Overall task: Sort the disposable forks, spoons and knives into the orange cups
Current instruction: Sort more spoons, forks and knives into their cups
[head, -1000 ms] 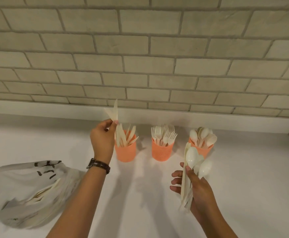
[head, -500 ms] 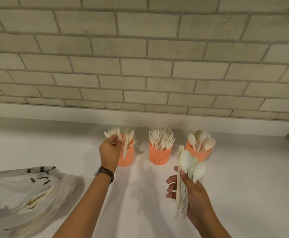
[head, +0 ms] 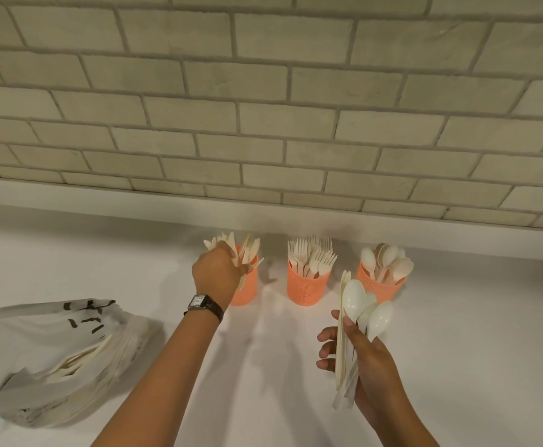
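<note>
Three orange cups are seen on a white counter [head: 457, 333], with the fork cup [head: 307, 283] in the middle. Just left of the fork cup stands the knife cup [head: 246, 290]. At its mouth a few knives [head: 247, 253] are held in the curled fingers of the left hand [head: 217, 272]. Just right of the fork cup stands the spoon cup [head: 380, 285]. Nearer the viewer than the fork cup, slightly right, a bundle of spoons and knives [head: 354, 298] is gripped upright in the right hand [head: 370, 359]. Knives are judged to be going into their cup. Next they must be released and another piece drawn from the bundle. Far left of the fork cup a white bag [head: 54, 359] of cutlery is seen. Its black markings cannot be read.
</note>
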The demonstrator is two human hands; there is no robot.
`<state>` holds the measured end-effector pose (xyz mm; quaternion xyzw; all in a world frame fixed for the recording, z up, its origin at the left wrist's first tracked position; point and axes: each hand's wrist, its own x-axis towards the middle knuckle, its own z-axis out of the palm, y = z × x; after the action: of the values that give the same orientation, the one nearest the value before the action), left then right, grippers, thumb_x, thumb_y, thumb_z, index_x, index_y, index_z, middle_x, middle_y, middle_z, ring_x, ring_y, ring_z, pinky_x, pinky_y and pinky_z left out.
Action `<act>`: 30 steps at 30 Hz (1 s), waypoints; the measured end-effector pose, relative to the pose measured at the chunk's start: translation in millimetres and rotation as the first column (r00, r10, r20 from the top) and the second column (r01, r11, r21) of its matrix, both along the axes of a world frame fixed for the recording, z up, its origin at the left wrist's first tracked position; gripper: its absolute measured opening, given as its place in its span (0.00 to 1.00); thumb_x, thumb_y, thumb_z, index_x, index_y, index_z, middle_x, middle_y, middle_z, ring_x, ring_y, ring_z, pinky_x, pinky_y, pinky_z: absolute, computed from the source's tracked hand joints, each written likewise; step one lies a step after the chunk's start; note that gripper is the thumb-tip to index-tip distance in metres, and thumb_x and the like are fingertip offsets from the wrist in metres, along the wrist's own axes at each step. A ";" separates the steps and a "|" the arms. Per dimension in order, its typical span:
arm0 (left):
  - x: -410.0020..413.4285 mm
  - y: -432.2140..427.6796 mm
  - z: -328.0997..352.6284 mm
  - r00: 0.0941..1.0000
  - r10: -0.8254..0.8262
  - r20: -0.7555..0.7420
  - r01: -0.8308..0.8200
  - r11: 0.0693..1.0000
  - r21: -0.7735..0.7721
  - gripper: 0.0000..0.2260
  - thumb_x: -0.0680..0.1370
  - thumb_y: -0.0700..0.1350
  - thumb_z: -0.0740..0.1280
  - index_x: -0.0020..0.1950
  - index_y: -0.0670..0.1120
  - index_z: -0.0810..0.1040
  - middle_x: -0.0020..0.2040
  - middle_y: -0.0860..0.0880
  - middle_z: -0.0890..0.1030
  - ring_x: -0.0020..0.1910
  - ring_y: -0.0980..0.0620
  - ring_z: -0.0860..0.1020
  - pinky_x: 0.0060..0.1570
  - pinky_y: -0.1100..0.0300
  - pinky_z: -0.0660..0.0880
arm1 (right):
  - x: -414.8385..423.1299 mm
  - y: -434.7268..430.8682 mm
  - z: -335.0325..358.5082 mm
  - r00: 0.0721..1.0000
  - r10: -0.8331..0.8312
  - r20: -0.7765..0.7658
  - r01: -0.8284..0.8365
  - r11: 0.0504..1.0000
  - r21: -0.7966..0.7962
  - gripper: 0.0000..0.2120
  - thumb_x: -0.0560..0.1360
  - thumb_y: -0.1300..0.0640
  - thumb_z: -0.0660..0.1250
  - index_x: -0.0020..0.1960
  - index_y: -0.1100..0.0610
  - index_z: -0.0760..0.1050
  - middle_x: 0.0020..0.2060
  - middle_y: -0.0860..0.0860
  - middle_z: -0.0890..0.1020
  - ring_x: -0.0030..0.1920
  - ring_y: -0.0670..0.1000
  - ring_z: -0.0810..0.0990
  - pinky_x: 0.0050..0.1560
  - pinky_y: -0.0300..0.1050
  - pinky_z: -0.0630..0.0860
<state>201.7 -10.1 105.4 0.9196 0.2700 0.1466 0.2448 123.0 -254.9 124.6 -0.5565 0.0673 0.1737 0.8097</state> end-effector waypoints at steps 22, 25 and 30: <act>-4.0 12.8 -4.0 0.971 0.135 0.199 -0.022 0.873 -0.488 0.05 0.73 0.43 0.70 0.46 0.43 0.79 0.41 0.49 0.81 0.43 0.50 0.80 0.43 0.62 0.73 | -1.3 4.3 -2.1 0.999 0.034 -0.016 -0.034 0.999 0.003 0.11 0.79 0.58 0.58 0.56 0.63 0.73 0.33 0.60 0.80 0.28 0.55 0.77 0.29 0.49 0.78; -15.4 9.7 -2.3 0.970 0.144 0.195 -0.048 0.903 -0.428 0.11 0.72 0.46 0.71 0.52 0.43 0.80 0.49 0.49 0.82 0.46 0.52 0.77 0.46 0.62 0.69 | -1.1 5.3 2.9 0.999 0.041 -0.001 -0.041 0.999 0.010 0.11 0.79 0.58 0.58 0.55 0.62 0.74 0.33 0.60 0.80 0.29 0.55 0.77 0.29 0.49 0.78; -52.4 -43.4 35.5 0.943 -0.068 0.326 0.229 0.843 -0.486 0.02 0.72 0.48 0.72 0.43 0.52 0.82 0.41 0.58 0.81 0.29 0.62 0.72 0.34 0.70 0.68 | -0.6 7.8 8.7 0.998 0.059 -0.037 -0.059 0.998 0.002 0.12 0.79 0.56 0.59 0.56 0.63 0.75 0.34 0.59 0.81 0.24 0.51 0.72 0.23 0.41 0.69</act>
<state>149.3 -53.4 140.9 0.8056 0.1867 0.1849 0.5311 122.4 -247.0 133.3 -0.5546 0.0660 0.2078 0.8030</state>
